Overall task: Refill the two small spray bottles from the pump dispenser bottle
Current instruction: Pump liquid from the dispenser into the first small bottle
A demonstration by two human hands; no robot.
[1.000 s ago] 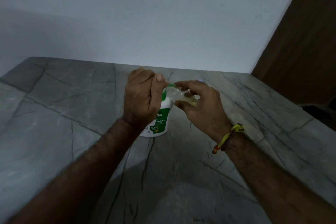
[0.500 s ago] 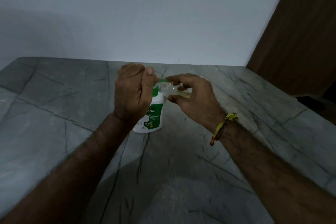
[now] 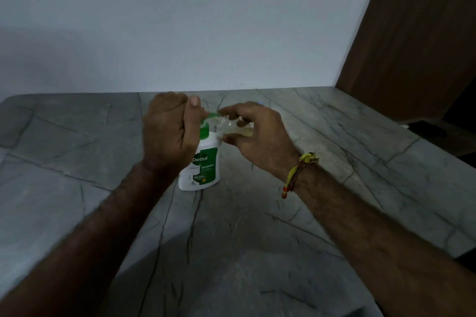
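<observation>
Dim, grainy, wide-angle edge distortion

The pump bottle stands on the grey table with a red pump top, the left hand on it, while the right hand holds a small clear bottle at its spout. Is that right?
Not quite: the pump top is green, not red, as the head view shows. The rest holds: the pump bottle stands on the grey table, the left hand is on its top, and the right hand holds the small clear bottle at the spout.
</observation>
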